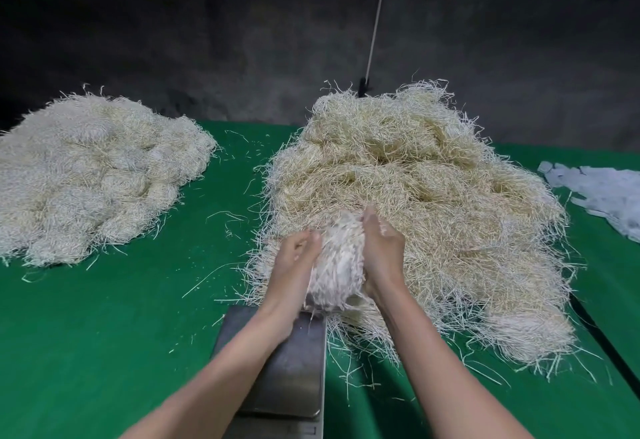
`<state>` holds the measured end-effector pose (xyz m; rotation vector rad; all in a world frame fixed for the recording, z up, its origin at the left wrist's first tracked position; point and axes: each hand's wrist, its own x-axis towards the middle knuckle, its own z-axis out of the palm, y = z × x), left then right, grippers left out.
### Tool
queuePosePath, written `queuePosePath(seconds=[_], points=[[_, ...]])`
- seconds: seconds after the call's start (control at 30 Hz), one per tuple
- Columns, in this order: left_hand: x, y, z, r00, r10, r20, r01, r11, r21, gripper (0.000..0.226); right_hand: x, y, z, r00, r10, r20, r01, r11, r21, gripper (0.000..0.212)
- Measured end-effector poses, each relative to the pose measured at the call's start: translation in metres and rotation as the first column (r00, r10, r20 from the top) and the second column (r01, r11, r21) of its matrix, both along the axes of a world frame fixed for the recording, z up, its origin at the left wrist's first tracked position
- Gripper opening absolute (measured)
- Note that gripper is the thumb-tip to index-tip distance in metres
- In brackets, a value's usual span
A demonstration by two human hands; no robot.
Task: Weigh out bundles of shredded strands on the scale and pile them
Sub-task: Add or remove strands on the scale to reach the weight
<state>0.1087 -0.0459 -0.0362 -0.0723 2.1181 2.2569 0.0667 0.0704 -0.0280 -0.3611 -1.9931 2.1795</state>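
A pale bundle of shredded strands [337,258] is held between both hands, just above the far edge of the steel scale platform [294,372]. My left hand [294,258] cups its left side with curled fingers. My right hand [382,248] grips its right side, thumb up. Behind and to the right lies the big loose heap of strands [433,203]. A pile of rounded bundles [90,175] sits at the far left of the green table [104,334]. The bundle is blurred.
Stray strands litter the green cloth between the two heaps. White strips of paper [602,192] lie at the right edge. A cord [375,22] hangs down behind the loose heap. A dark wall closes the back.
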Motion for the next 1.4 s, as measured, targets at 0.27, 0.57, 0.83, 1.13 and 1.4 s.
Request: queuePosePath(seconds=[0.27, 0.57, 0.83, 1.13, 1.4], points=[[-0.037, -0.002, 0.001, 0.875, 0.374, 0.308, -0.444, 0.873, 0.203, 0.043, 0.052, -0.043, -0.035, 0.956, 0.179, -0.233, 0.024, 0.743, 0.669, 0.028], [-0.036, 0.006, 0.005, 0.922, 0.279, 0.268, -0.295, 0.955, 0.022, 0.036, 0.042, -0.047, -0.029, 0.982, 0.124, -0.141, -0.030, 0.843, 0.537, 0.034], [-0.030, 0.018, 0.003, 0.932, 0.206, 0.298, -0.224, 0.974, 0.024, 0.028, 0.041, -0.040, -0.021, 0.990, 0.019, -0.142, 0.044, 0.905, 0.423, 0.038], [-0.021, 0.003, -0.010, 0.924, 0.080, 0.374, -0.115, 0.991, 0.073, 0.065, 0.025, -0.013, -0.035, 0.976, 0.170, -0.132, -0.090, 0.879, 0.469, 0.010], [-0.034, 0.005, -0.005, 0.990, 0.134, 0.037, -0.129, 0.985, -0.117, 0.026, 0.027, -0.023, -0.013, 0.890, 0.441, -0.113, -0.390, 0.867, 0.310, 0.060]])
